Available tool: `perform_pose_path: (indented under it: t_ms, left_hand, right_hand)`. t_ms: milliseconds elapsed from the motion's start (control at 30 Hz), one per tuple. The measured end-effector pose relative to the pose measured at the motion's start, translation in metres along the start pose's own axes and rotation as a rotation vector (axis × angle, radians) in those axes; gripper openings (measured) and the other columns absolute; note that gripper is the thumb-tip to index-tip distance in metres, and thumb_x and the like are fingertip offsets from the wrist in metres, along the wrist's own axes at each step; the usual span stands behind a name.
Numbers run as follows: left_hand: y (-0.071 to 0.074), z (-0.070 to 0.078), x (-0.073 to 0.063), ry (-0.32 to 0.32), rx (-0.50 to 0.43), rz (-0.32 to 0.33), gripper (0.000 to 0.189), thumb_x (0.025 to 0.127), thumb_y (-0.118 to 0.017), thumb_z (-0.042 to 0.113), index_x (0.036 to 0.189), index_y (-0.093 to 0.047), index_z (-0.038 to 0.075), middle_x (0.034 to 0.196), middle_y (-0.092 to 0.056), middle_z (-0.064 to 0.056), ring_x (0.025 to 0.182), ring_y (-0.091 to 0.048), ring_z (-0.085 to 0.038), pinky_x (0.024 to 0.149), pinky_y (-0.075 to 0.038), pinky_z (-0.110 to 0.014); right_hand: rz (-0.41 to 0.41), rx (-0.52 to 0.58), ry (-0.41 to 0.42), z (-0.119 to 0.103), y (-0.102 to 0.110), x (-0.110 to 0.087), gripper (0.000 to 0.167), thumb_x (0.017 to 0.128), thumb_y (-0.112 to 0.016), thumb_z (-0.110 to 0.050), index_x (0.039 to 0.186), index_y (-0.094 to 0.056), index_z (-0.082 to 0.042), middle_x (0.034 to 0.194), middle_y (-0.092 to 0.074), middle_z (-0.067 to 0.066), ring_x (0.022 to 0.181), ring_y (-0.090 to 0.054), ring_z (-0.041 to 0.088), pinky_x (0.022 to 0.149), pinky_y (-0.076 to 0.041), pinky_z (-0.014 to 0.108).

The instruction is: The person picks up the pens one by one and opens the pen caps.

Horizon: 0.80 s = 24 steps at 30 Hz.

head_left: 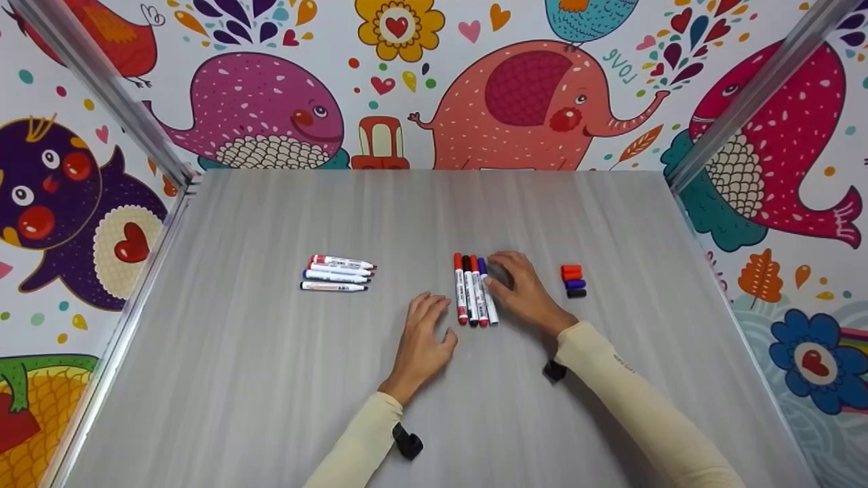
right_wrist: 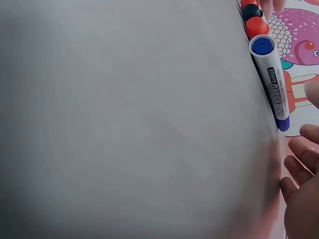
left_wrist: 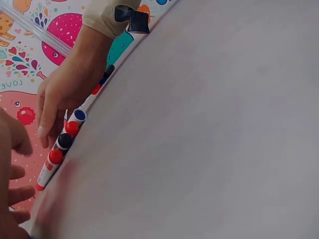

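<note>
Several whiteboard markers lie side by side in mid-table, with red, black and blue caps at their far ends. The rightmost is a blue-capped marker (right_wrist: 271,82); the leftmost is a red-capped marker (head_left: 460,290). Beside the blue one is my right hand (head_left: 527,293), its fingers loosely bent and, in the right wrist view, apart from the marker. On the row's near left side, my left hand (head_left: 422,339) hovers or rests with fingers spread, holding nothing. From the left wrist view, my left hand (left_wrist: 12,184) shows only partly at the edge.
Another group of uncapped markers (head_left: 337,276) lies on the left, tips pointing right. Loose red, blue and black caps (head_left: 573,281) sit in a column to the right. The grey table (head_left: 271,379) meets patterned walls, with metal frame bars (head_left: 102,88) at the corners.
</note>
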<state>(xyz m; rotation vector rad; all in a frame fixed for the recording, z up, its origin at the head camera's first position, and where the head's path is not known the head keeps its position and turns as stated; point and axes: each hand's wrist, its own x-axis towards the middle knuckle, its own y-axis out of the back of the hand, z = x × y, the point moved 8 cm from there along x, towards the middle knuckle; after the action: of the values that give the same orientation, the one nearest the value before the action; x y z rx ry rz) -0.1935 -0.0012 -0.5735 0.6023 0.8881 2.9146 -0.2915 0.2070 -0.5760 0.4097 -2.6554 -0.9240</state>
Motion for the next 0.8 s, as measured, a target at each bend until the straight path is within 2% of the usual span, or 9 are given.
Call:
perform_pose_path:
  t_ms: [133,333,400,500,567,600,700,800]
  left_hand:
    - [-0.003,0.001,0.000,-0.013,0.004,0.001,0.053,0.086,-0.076,-0.008,0.139,-0.069,-0.006,0.144,-0.066,-0.018,0.148,-0.050,-0.043,0.123,-0.041,-0.059]
    - [-0.007,0.002,0.001,-0.035,0.004,0.008,0.056,0.084,-0.077,-0.005,0.139,-0.068,-0.008,0.144,-0.065,-0.019,0.147,-0.049,-0.045,0.126,-0.034,-0.063]
    - [-0.007,0.002,0.001,-0.036,-0.003,0.007,0.056,0.086,-0.082,0.001,0.139,-0.068,-0.007,0.143,-0.066,-0.019,0.147,-0.049,-0.046,0.127,-0.032,-0.064]
    - [-0.008,0.001,0.001,-0.028,0.002,0.004,0.063,0.087,-0.093,0.019,0.140,-0.069,-0.005,0.144,-0.066,-0.018,0.148,-0.048,-0.045,0.126,-0.034,-0.061]
    - [-0.008,0.000,0.001,-0.021,0.005,0.004,0.071,0.084,-0.098,0.029,0.140,-0.069,-0.004,0.144,-0.066,-0.018,0.148,-0.047,-0.045,0.125,-0.036,-0.061]
    - [-0.008,-0.001,0.001,-0.017,0.005,0.006,0.071,0.084,-0.098,0.029,0.140,-0.069,-0.004,0.144,-0.066,-0.017,0.149,-0.048,-0.044,0.124,-0.037,-0.060]
    - [-0.007,-0.002,0.001,-0.018,-0.001,0.015,0.061,0.086,-0.092,0.012,0.140,-0.069,-0.005,0.145,-0.066,-0.017,0.148,-0.048,-0.043,0.124,-0.038,-0.061]
    - [-0.007,-0.003,0.002,-0.024,0.001,0.023,0.059,0.082,-0.080,-0.004,0.140,-0.069,-0.007,0.146,-0.065,-0.018,0.148,-0.049,-0.043,0.124,-0.037,-0.062]
  right_hand:
    - [-0.001,0.002,0.011,-0.005,-0.004,0.005,0.049,0.107,-0.074,-0.018,0.149,-0.061,0.003,0.153,-0.057,0.018,0.146,-0.048,0.037,0.126,-0.035,0.058]
    - [0.016,-0.014,0.082,-0.009,-0.009,0.013,0.048,0.105,-0.077,-0.019,0.146,-0.063,0.003,0.148,-0.060,0.020,0.141,-0.051,0.040,0.123,-0.037,0.062]
    - [0.028,-0.014,0.108,-0.009,-0.011,0.015,0.047,0.104,-0.077,-0.019,0.144,-0.065,0.004,0.146,-0.061,0.021,0.139,-0.051,0.041,0.122,-0.036,0.063]
    - [0.062,0.000,0.164,-0.005,-0.014,0.017,0.045,0.105,-0.076,-0.024,0.142,-0.066,0.001,0.144,-0.063,0.019,0.138,-0.052,0.039,0.121,-0.035,0.060]
    - [0.071,0.002,0.172,-0.005,-0.015,0.018,0.046,0.105,-0.076,-0.026,0.141,-0.067,0.001,0.143,-0.063,0.018,0.137,-0.053,0.038,0.120,-0.035,0.061]
    - [0.069,0.002,0.168,-0.005,-0.015,0.019,0.046,0.105,-0.076,-0.027,0.142,-0.067,0.001,0.144,-0.063,0.018,0.137,-0.053,0.038,0.120,-0.034,0.062]
    - [0.048,-0.015,0.132,-0.010,-0.017,0.019,0.048,0.105,-0.076,-0.026,0.142,-0.066,0.002,0.145,-0.062,0.020,0.137,-0.052,0.041,0.120,-0.033,0.065]
    - [0.032,-0.024,0.117,-0.013,-0.018,0.020,0.049,0.105,-0.076,-0.025,0.144,-0.065,0.002,0.147,-0.061,0.021,0.139,-0.051,0.042,0.120,-0.032,0.067]
